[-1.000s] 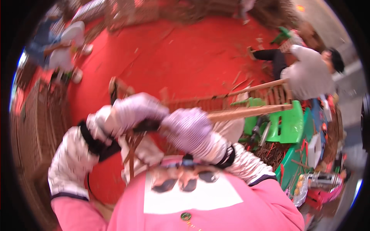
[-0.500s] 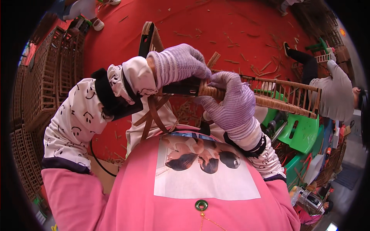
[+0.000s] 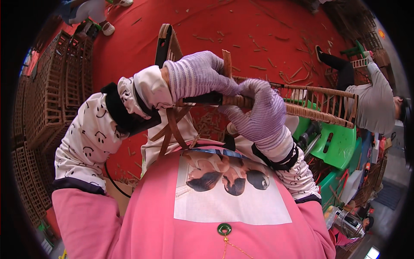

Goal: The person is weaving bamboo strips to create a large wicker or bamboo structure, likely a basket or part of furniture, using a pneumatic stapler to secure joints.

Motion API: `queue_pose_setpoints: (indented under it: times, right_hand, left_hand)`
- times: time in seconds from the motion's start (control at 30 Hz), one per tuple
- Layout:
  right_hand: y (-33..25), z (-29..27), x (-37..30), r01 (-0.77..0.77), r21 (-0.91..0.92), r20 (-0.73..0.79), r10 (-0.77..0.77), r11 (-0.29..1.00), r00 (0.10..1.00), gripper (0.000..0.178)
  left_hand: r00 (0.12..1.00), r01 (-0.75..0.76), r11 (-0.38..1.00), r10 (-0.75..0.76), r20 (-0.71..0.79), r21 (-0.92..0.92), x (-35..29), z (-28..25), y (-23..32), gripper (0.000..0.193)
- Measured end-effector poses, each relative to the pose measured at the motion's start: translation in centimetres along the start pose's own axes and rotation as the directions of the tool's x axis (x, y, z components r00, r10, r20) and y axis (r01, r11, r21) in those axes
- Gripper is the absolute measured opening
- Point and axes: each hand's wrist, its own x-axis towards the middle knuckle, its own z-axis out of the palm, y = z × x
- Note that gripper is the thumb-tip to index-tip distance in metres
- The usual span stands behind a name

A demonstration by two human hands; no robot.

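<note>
Both my hands wear lilac-and-white striped knit gloves. A rattan-wrapped frame (image 3: pixel 321 116) with thin upright bars stretches from between them to the right. Its dark bare bar (image 3: pixel 202 99) runs under my left hand (image 3: pixel 199 74), whose bent fingers close on a flat brown strip (image 3: pixel 227 62); one end sticks up past them. Against those fingers, my right hand (image 3: pixel 262 110) is wrapped round the strip-bound part of the bar (image 3: pixel 237 101). A dark upright end piece (image 3: pixel 164 45) rises beyond my left wrist. Crossed brown strips (image 3: pixel 171 127) hang below it. My fingertips hide the exact grip.
Stacked brown woven baskets (image 3: pixel 49 86) stand on the left. Cut strip scraps litter the red floor (image 3: pixel 142 39). A green plastic stool (image 3: pixel 334 146) is at the right, near a seated person in a grey top (image 3: pixel 373 103). Another person's legs (image 3: pixel 92 15) show at the upper left.
The strip's free end has swung from leaning right to standing nearly upright. My left hand has shifted slightly right, closer against my right hand. The frame has barely moved.
</note>
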Motion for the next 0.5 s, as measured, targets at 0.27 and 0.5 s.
queue_pose_setpoints:
  times: [0.27, 0.5]
  right_hand:
    - [4.3, -1.9, 2.3, 0.21, 0.036, -0.14, -0.203, 0.977, 0.969, 0.034]
    - [9.2, -6.3, -6.0, -0.047, -0.161, -0.618, -0.064, 0.986, 0.784, 0.042]
  left_hand:
    - [0.983, -0.14, 0.99, 0.138, -0.124, -0.007, 2.5, 0.5, 2.0, 0.031]
    - [0.97, -0.172, 0.98, 0.151, -0.191, -0.099, 2.5, -1.6, 1.2, 0.016]
